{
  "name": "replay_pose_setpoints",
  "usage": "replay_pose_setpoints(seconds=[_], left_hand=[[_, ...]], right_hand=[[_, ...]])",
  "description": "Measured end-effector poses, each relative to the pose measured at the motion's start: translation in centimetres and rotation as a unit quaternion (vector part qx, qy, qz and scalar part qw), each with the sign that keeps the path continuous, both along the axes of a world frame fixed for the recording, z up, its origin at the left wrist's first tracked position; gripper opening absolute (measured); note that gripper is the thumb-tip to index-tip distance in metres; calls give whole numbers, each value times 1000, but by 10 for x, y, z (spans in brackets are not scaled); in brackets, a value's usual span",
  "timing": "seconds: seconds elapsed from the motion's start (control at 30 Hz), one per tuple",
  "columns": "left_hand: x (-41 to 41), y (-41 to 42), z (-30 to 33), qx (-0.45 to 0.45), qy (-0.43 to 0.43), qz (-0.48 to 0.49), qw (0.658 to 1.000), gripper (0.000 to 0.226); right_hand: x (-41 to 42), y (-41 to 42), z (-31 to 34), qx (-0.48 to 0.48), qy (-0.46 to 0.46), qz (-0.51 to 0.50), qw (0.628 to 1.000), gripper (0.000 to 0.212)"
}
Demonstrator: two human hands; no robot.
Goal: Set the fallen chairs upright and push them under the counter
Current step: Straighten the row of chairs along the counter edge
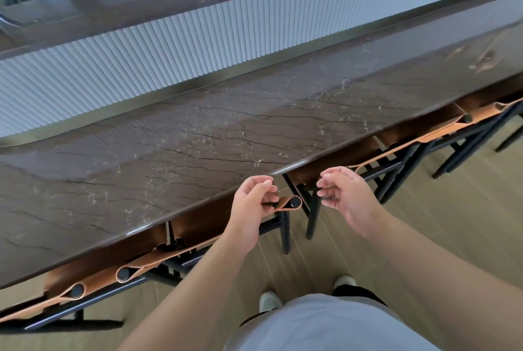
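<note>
4 black metal-framed chairs with tan leather backs stand upright, tucked under the dark brown veined stone surface (198, 135). The left hand (253, 203) grips the top rail of the chair left of the gap (285, 205); the right hand (343, 195) curls round the neighbouring chair's rail (376, 161).

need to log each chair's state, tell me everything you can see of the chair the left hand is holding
The tan leather chair with a black metal tube frame stands upright, tucked mostly under the dark brown marble counter. Its leather back wraps round a black post end at the right corner. The left hand pinches that leather edge beside the post. Black legs reach down to the wood floor. Its seat is hidden under the counter.
</note>
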State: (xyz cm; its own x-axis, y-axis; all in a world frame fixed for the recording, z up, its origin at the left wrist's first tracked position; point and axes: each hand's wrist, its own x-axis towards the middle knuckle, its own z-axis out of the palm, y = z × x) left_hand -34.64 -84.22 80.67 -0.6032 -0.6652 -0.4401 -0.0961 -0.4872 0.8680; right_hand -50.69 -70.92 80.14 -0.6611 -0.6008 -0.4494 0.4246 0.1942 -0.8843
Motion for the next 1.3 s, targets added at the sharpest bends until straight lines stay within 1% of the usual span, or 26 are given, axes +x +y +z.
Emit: replay_pose_setpoints(seconds=[0.17, 0.37, 0.4, 0.47, 0.5, 0.57, 0.67, 0.77, 0.9, 1.0, 1.07, 1.1, 1.13, 1.2, 1.3], left_hand=[[-19, 2, -2, -1, -4, 16, 1000, 14], [-69, 22, -9, 0, -14, 43, 999, 14], [-81, 29, -11, 0, -18, 47, 999, 14], [-109, 44, -15, -1, -34, 60, 998, 13], [-124, 53, -16, 1, -42, 69, 997, 12], [-154, 71, -17, 7, -58, 85, 995, 11], [-194, 96, -18, 5, -82, 114, 990, 12], [-225, 117, -18, -23, -109, 141, 984, 12], [-248, 142, -23, -74, -167, 146, 972, 9], [-256, 152, -27, -118, -223, 145, 957, 7], [-259, 155, -31, -164, -260, 139, 941, 11], [-260, 155, -33, -211, -287, 121, 926, 14], [-259, 155, -36, -268, -319, 91, 905, 17], [-255, 152, -42, -375, -370, 15, 850, 24], [-250, 148, -53, -495, -411, -83, 761, 34]], right_hand=[[-28, 4, -2, -9, -13, 1, 1000, 26], [-89, 16, -9, -6, -29, 38, 999, 22], [-104, 20, -11, -7, -33, 40, 999, 20], [-136, 32, -15, -5, -32, 46, 998, 9], [-153, 39, -18, 2, -30, 50, 998, 8], [-187, 52, -21, 22, -28, 59, 998, 13], [-233, 70, -24, 44, -27, 85, 995, 13], [-272, 82, -26, 53, -16, 125, 991, 11], [-305, 92, -29, 60, 2, 162, 985, 12], [-319, 99, -34, 75, 42, 184, 979, 8], [-326, 102, -37, 90, 70, 191, 975, 4], [-329, 102, -37, 94, 82, 192, 973, 3], [-332, 102, -37, 100, 105, 196, 970, 3], [-336, 101, -36, 118, 176, 213, 954, 7], [-339, 101, -37, 141, 256, 251, 923, 17]])
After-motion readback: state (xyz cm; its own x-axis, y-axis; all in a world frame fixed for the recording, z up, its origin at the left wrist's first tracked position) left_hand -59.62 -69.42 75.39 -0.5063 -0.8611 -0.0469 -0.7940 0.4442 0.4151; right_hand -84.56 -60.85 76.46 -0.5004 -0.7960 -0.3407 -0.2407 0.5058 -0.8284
